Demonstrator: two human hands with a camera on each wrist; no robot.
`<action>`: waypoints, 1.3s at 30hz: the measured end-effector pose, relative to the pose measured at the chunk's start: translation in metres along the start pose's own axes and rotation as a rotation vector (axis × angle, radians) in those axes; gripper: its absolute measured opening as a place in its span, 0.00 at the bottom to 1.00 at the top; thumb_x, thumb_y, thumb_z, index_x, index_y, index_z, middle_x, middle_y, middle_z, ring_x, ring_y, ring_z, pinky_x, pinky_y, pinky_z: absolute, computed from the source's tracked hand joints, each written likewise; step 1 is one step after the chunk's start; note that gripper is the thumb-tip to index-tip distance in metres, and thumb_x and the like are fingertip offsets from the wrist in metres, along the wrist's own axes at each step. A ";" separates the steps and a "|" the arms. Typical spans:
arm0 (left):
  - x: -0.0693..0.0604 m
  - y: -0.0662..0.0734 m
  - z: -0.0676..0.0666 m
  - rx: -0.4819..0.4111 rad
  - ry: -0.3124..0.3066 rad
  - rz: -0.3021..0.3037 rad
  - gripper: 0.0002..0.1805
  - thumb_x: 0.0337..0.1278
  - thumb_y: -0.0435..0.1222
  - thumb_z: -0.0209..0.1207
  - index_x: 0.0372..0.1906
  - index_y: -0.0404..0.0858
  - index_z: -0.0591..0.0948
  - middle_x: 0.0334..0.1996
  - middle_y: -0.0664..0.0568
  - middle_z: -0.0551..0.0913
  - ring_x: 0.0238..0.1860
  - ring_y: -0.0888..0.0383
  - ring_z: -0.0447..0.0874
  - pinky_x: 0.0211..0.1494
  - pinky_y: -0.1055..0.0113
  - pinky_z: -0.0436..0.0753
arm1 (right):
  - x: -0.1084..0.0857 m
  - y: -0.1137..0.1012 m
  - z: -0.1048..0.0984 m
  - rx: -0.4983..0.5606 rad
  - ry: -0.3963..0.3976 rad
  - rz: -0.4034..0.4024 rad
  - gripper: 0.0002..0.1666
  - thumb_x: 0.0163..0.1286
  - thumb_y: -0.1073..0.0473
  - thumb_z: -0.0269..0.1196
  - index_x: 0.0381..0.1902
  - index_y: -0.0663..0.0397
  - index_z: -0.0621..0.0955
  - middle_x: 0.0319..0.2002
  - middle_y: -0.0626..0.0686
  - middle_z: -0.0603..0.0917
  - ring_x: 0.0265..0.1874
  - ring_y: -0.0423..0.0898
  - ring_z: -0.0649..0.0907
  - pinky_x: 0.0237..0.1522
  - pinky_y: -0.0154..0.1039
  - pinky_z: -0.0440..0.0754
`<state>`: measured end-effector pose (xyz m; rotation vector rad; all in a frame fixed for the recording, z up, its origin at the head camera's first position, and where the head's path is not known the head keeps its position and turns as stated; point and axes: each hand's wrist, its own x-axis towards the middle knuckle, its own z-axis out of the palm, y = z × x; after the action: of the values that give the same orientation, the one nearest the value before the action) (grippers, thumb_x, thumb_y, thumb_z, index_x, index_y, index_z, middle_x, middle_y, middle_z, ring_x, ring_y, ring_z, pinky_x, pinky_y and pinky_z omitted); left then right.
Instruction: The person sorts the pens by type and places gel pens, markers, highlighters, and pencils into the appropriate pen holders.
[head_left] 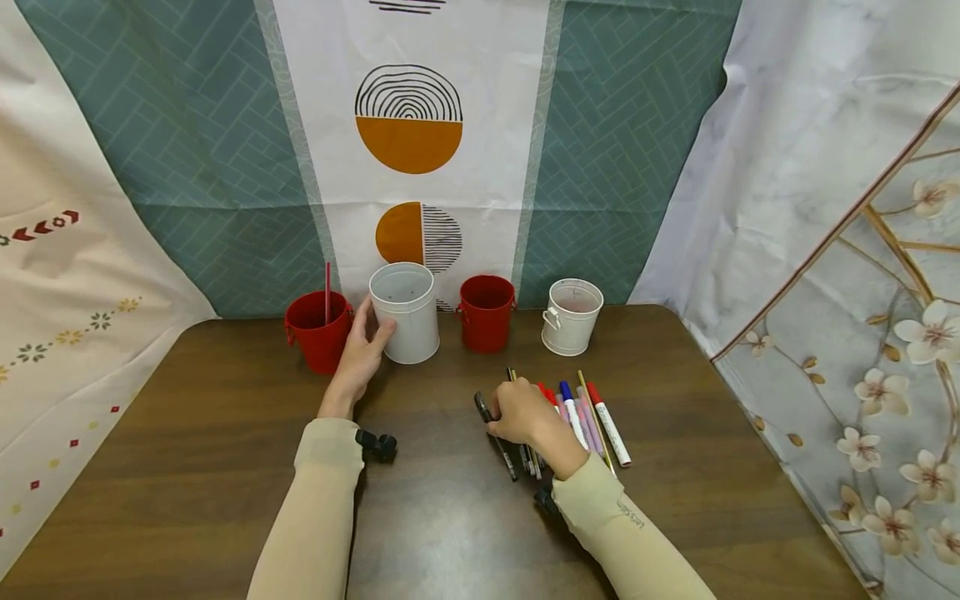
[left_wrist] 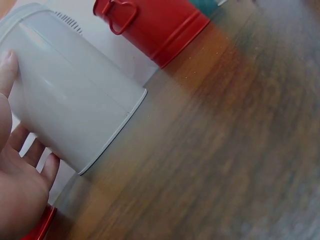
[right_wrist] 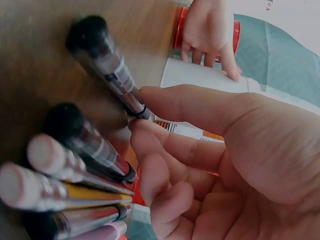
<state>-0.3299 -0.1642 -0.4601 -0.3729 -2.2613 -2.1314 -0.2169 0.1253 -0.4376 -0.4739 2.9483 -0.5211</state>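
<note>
My left hand (head_left: 358,358) holds the side of a tall white metal pot (head_left: 415,329), its thumb on the front and fingers behind, as the left wrist view also shows. The pot stands upright on the table. My right hand (head_left: 528,410) pinches a black-capped clear pen (right_wrist: 119,75) between thumb and index finger; in the head view the pen slants beside the other pens. Close under that hand lie more black pens and pencils (right_wrist: 45,187) with pale ends. To its right are a blue-capped marker (head_left: 573,412), a red-capped marker (head_left: 611,429) and several purple pens (head_left: 592,425).
Left of the white pot is a red bucket (head_left: 315,342) with a pink stick (head_left: 327,292) standing in it. Another red bucket (head_left: 487,321) and a smaller white bucket (head_left: 572,325) stand to its right. Patterned cloth (head_left: 630,150) hangs behind the wooden table (head_left: 187,467).
</note>
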 end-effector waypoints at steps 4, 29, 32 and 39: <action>0.000 0.001 0.000 -0.003 0.001 0.003 0.46 0.78 0.42 0.59 0.88 0.41 0.45 0.87 0.44 0.46 0.87 0.44 0.41 0.87 0.44 0.47 | 0.001 -0.002 0.003 0.034 0.005 0.006 0.17 0.62 0.58 0.78 0.20 0.49 0.80 0.21 0.46 0.77 0.23 0.46 0.76 0.27 0.40 0.76; 0.001 -0.003 0.001 -0.002 0.011 0.012 0.46 0.78 0.42 0.60 0.88 0.41 0.46 0.87 0.43 0.47 0.87 0.44 0.41 0.87 0.43 0.47 | 0.006 0.005 -0.012 0.432 0.026 -0.072 0.02 0.67 0.64 0.72 0.36 0.55 0.87 0.20 0.45 0.85 0.15 0.41 0.84 0.22 0.35 0.86; 0.000 0.000 0.001 0.002 0.008 0.001 0.47 0.78 0.42 0.60 0.88 0.41 0.46 0.87 0.43 0.46 0.87 0.44 0.40 0.87 0.43 0.46 | 0.007 0.007 -0.015 0.489 0.046 -0.072 0.03 0.67 0.64 0.72 0.38 0.56 0.87 0.23 0.47 0.86 0.16 0.43 0.85 0.23 0.36 0.87; 0.000 0.001 0.000 -0.001 0.004 -0.002 0.47 0.78 0.43 0.60 0.88 0.42 0.46 0.87 0.44 0.47 0.87 0.44 0.41 0.87 0.43 0.47 | 0.008 0.009 -0.022 0.586 0.138 -0.100 0.05 0.69 0.63 0.72 0.41 0.55 0.88 0.31 0.50 0.90 0.18 0.43 0.86 0.25 0.38 0.89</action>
<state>-0.3302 -0.1642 -0.4595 -0.3659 -2.2590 -2.1328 -0.2309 0.1380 -0.4208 -0.5238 2.7026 -1.4153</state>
